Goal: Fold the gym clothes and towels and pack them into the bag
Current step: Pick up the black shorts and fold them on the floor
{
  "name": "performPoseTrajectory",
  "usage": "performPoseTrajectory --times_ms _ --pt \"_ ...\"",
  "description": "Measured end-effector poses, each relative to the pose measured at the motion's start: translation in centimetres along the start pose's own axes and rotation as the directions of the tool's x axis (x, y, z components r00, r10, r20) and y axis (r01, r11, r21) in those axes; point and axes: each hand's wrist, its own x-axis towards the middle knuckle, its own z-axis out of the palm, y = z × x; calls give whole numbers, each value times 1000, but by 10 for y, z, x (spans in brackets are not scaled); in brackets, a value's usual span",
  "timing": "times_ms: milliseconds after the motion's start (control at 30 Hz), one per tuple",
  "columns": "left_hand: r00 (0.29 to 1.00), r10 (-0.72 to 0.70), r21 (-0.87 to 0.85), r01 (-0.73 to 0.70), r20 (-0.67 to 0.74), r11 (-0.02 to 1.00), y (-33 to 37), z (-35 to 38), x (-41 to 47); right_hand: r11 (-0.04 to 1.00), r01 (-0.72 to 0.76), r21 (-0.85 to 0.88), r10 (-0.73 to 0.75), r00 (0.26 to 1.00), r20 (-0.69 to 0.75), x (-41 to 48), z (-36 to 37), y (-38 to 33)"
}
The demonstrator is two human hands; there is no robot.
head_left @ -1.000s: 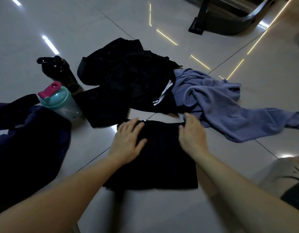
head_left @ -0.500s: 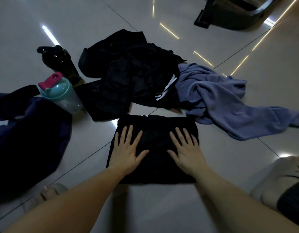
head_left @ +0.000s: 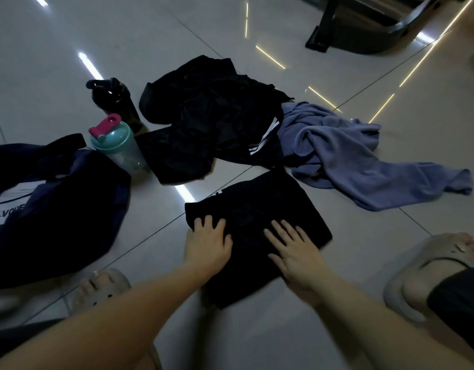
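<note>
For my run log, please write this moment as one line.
step: pressing folded black garment | left hand: rests on it | right hand: flat on it | bag: on floor, at left

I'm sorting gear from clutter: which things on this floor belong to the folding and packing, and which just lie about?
Job: folded black garment under the left hand and right hand; black clothes pile; crumpled blue cloth; navy bag.
Lying about: black bottle; teal shaker; dark equipment base.

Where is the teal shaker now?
In the head view, the shaker stands on the floor left of centre, between the navy bag and the black clothes pile, just nearer than the black bottle.
</note>
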Motion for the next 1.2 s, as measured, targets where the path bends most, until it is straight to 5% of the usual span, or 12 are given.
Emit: performPoseTrajectory --times_ms 167,333,433,600,833,933,1033,1100,1200 --pt "904 418 71 -424 89 903 -36 -5 -19 998 9 -66 -4 997 74 -10 -21 24" --pt "757 654 192 -643 7 742 -37 10 -28 972 202 -124 -214 972 -95 -27 -37 -4" --pt "770 632 231 -633 90 739 -39 23 -29 935 344 -84 -351 932 -90 -41 -35 -32" --pt "838 523 249 -546 157 800 -26 9 -19 975 174 -140 -132 954 268 -58 -28 -48" --pt "865 502 258 -488 13 834 -8 6 -24 990 52 -129 -33 989 146 -60 -10 -41" --pt "891 446 195 -454 86 870 0 1 -26 984 108 -141 -110 994 -10 -59 -4 -35" --pt "833 515 103 -540 201 835 1 -10 -19 989 97 -112 -102 994 -45 -55 -12 -34" --pt "796 551 67 -582 251 810 0 -24 -10 995 102 -13 -102 994 24 -44 -22 -28" --pt "812 482 -134 -465 330 875 4 -57 6 909 0 416 -92 975 200 -29 -54 -5"
